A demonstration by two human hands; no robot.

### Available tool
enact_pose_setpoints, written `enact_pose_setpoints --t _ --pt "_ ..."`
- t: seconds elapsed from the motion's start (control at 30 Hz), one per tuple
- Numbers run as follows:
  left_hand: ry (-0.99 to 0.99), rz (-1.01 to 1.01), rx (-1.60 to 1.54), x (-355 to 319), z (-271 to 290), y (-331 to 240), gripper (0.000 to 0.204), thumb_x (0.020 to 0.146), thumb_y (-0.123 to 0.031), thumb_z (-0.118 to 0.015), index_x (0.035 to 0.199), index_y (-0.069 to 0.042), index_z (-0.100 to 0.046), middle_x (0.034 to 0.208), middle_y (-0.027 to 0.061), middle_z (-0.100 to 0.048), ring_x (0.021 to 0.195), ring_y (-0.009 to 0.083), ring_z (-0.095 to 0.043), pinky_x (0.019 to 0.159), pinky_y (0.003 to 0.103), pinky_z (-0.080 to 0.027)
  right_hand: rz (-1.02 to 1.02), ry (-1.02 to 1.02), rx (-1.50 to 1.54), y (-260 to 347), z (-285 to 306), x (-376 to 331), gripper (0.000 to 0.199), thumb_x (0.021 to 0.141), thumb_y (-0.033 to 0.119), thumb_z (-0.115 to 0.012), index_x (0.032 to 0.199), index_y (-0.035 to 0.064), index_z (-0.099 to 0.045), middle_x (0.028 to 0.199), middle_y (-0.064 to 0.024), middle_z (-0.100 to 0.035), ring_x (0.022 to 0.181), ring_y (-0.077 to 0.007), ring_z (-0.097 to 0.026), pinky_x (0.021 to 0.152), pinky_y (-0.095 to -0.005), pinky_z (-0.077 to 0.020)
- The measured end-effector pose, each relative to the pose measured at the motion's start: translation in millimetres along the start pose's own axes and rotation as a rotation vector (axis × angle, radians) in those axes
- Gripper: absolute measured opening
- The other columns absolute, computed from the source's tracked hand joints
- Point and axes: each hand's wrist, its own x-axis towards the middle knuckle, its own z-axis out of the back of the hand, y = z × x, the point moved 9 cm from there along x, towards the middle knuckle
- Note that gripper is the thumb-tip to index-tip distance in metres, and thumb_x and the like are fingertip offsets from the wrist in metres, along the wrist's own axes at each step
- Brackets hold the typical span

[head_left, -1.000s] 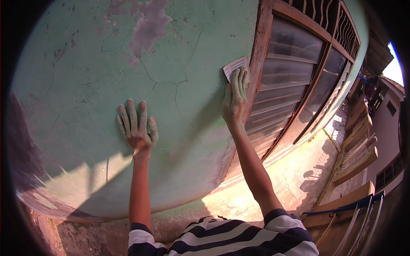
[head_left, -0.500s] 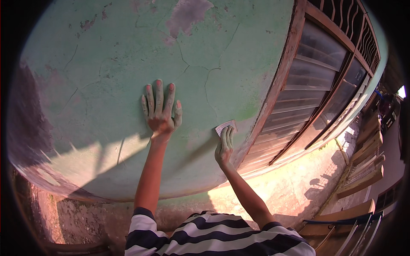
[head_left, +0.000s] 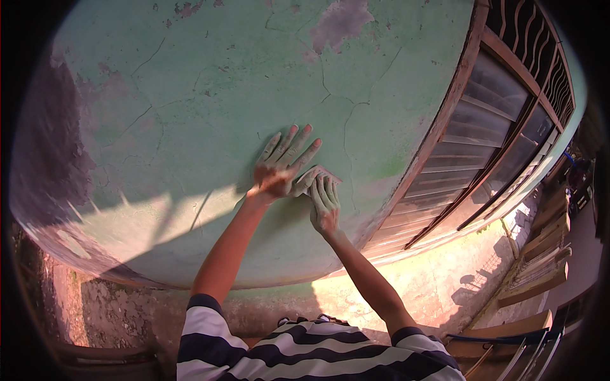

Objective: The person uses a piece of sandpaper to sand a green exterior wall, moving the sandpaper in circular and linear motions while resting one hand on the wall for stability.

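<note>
A cracked, pale green wall (head_left: 190,108) with peeling patches fills most of the view. My left hand (head_left: 281,166) lies flat against it, fingers spread and dusted with green. My right hand (head_left: 325,202) presses a small pale sheet of sandpaper (head_left: 316,174) onto the wall, right beside my left thumb. The two hands touch or nearly touch at the sheet. Most of the sandpaper is hidden under my right fingers.
A brown wooden window frame (head_left: 448,120) with glass slats and a metal grille runs along the right of the wall. Below lies sunlit concrete ground (head_left: 438,279). Wooden planks (head_left: 540,267) and a metal frame (head_left: 502,340) stand at the lower right.
My right hand with the sandpaper has come down from high beside the window frame to the wall's middle, next to my left hand. The left hand stayed flat on the wall.
</note>
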Motion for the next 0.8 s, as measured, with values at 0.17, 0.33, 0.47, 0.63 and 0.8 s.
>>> enact_pose_setpoints --t 0.17,0.33,0.47,0.63,0.8 --pt "0.304 -0.52 -0.289 -31 -21 -32 0.053 0.084 -0.038 -0.067 0.134 -0.021 -0.058 0.139 0.0001 -0.055 0.127 0.018 -0.053 0.107 0.038 -0.043 0.064 -0.014 0.087 -4 6 16 0.039 0.08 0.002 -0.055 0.119 -0.0027 -0.061 0.132 -0.0239 -0.055 0.125 -0.0455 -0.049 0.106 -0.0539 -0.0382" --pt "0.315 -0.564 -0.191 -35 -25 -40 0.055 0.089 -0.028 -0.061 0.141 -0.019 -0.049 0.14 -0.0009 -0.053 0.128 0.0167 -0.051 0.11 0.033 -0.041 0.135 0.056 0.152 -7 27 25 0.023 0.077 0.005 -0.069 0.099 0.0006 -0.068 0.112 -0.0196 -0.065 0.112 -0.0401 -0.059 0.1 -0.0512 -0.0454" --pt "0.293 -0.604 -0.076 -48 -40 -40 0.061 0.088 -0.02 -0.054 0.147 -0.012 -0.04 0.149 0.002 -0.044 0.135 0.0206 -0.044 0.116 0.034 -0.032 0.168 0.164 0.176 4 50 43 0.019 0.076 0.003 -0.071 0.095 0.002 -0.07 0.108 -0.0155 -0.069 0.104 -0.0344 -0.066 0.095 -0.0446 -0.0504" --pt "0.214 -0.558 0.047 -42 -38 -43 0.056 0.086 -0.016 -0.055 0.142 -0.014 -0.048 0.143 0.0006 -0.051 0.13 0.0155 -0.05 0.112 0.032 -0.038 0.357 -0.024 0.133 -1 110 103 0.004 0.078 -0.002 -0.066 0.081 0.0013 -0.068 0.081 -0.0098 -0.069 0.079 -0.0281 -0.068 0.068 -0.0343 -0.0528" --pt "0.204 -0.671 0.277 -54 -64 -55 0.056 0.084 -0.017 -0.057 0.14 -0.013 -0.05 0.144 0.0035 -0.05 0.129 0.0178 -0.05 0.113 0.033 -0.037 0.301 -0.304 0.133 -44 192 214 0.027 0.093 0.003 -0.051 0.068 -0.0043 -0.059 0.064 -0.011 -0.059 0.059 -0.0196 -0.053 0.055 -0.0301 -0.0404"
